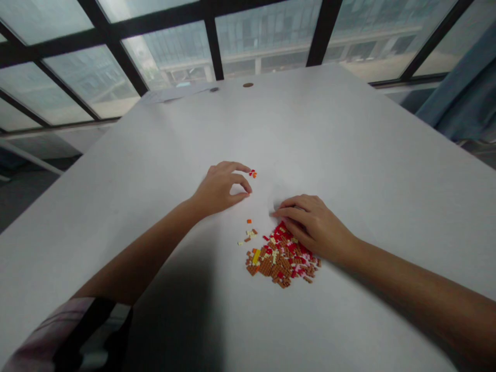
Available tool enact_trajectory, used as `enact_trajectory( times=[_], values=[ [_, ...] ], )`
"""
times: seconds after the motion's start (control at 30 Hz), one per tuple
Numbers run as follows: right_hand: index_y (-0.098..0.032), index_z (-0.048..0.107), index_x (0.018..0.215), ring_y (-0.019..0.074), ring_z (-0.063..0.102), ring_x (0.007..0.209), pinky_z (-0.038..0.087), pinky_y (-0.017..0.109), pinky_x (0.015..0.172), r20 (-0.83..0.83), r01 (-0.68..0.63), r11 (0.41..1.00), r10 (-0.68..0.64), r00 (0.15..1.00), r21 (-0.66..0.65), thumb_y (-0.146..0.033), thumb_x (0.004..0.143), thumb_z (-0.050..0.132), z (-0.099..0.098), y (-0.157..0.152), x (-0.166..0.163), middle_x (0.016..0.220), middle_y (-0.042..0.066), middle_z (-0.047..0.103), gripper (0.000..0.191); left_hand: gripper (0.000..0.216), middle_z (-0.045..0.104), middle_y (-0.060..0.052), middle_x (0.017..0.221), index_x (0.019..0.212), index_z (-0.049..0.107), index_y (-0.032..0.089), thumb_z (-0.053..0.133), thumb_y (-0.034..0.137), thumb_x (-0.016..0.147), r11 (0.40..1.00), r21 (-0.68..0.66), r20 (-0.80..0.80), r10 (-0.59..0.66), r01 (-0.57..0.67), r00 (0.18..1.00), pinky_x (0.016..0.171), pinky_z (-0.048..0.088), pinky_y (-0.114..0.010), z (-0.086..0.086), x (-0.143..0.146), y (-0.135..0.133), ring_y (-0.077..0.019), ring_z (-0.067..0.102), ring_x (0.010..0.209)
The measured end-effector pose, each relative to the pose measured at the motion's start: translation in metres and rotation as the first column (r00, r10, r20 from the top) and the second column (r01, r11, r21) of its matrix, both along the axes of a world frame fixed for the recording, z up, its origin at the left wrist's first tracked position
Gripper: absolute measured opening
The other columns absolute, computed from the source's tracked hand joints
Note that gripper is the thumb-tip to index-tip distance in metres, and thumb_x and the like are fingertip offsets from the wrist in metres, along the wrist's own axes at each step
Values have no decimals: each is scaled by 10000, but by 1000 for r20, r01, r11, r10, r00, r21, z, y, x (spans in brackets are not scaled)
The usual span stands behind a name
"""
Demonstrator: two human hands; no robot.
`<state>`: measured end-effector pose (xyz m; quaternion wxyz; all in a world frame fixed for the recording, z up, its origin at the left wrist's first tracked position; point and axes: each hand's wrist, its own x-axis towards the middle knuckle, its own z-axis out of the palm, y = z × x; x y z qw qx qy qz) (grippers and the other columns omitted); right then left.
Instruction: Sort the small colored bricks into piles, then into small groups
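Fingers of the left hand [222,188] curl, nearly pinched, perhaps empty; right hand [313,227] lies open-fingered on the brick pile [281,262]; white table [349,134], windows [89,77] behind.

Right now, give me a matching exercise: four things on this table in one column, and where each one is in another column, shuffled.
1 left hand
2 right hand
3 brick pile
4 dark disc

A at the far edge of the table
B beside a tiny red-orange piece
C covering the pile's far right edge
D between the two forearms

Pairs: 1-B, 2-C, 3-D, 4-A
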<state>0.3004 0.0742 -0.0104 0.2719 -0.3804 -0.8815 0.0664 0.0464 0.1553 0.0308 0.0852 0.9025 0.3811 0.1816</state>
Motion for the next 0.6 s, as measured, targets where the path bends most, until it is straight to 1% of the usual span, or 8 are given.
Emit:
enact_trajectory(
  times=[0.07, 0.13, 0.2, 0.27, 0.37, 0.53, 0.6],
  values=[
    [-215, 701, 1088, 249, 651, 951, 494, 453, 834, -6, -4, 1000, 4, 1000, 0, -169, 951, 468, 0, 0, 0, 1058, 114, 715, 274, 44, 657, -21, 1299, 838, 755, 271, 738, 239, 814, 996, 24, 36, 89, -90, 995, 1098, 362, -490, -8, 2, 17, -253, 567, 1239],
    [-213, 702, 1087, 248, 653, 948, 498, 453, 830, -9, -9, 1000, 9, 1000, 5, -157, 945, 475, 0, 0, 0, 1055, 112, 716, 274, 41, 654, -38, 1302, 839, 756, 260, 732, 239, 813, 990, 42, 56, 130, -133, 990, 1088, 373, -507, -17, 6, 29, -269, 567, 1237],
    [-203, 702, 1083, 250, 652, 943, 502, 454, 823, -6, -12, 1000, 12, 1000, 11, -151, 941, 480, 1, 0, 0, 1051, 114, 714, 269, 41, 657, -52, 1291, 842, 754, 250, 728, 236, 814, 987, 55, 69, 145, -148, 987, 1075, 386, -515, -24, 9, 37, -275, 576, 1223],
    [-196, 701, 1079, 253, 652, 937, 504, 454, 817, -2, -14, 1000, 14, 1000, 13, -156, 944, 481, 1, 0, 0, 1049, 117, 712, 261, 45, 666, -58, 1267, 851, 750, 245, 730, 233, 812, 987, 63, 78, 140, -145, 987, 1063, 405, -490, -27, 12, 41, -259, 594, 1200],
    [-204, 701, 1082, 251, 652, 939, 505, 452, 818, -6, -11, 1000, 11, 1000, 1, -169, 952, 480, 1, 0, 0, 1049, 116, 712, 258, 67, 670, -63, 1239, 873, 740, 239, 740, 232, 806, 988, 75, 89, 130, -137, 988, 1050, 425, -446, -28, 14, 44, -231, 611, 1174],
    [-210, 690, 1087, 244, 645, 958, 497, 441, 836, 4, -6, 1000, 6, 1000, -7, -174, 954, 472, 0, 0, 0, 1070, 107, 707, 257, 41, 670, -76, 1210, 826, 725, 224, 736, 194, 800, 979, 108, 92, 164, -173, 982, 1047, 407, -479, -26, 19, 46, -250, 604, 1163],
    [-213, 688, 1087, 246, 643, 968, 493, 441, 843, 2, 1, 1000, -1, 1000, -5, -174, 956, 466, 0, -1, 0, 1072, 106, 705, 261, 46, 674, -69, 1197, 824, 733, 230, 739, 191, 801, 979, 107, 89, 167, -176, 982, 1038, 413, -470, -26, 20, 46, -243, 612, 1144]
  ],
)
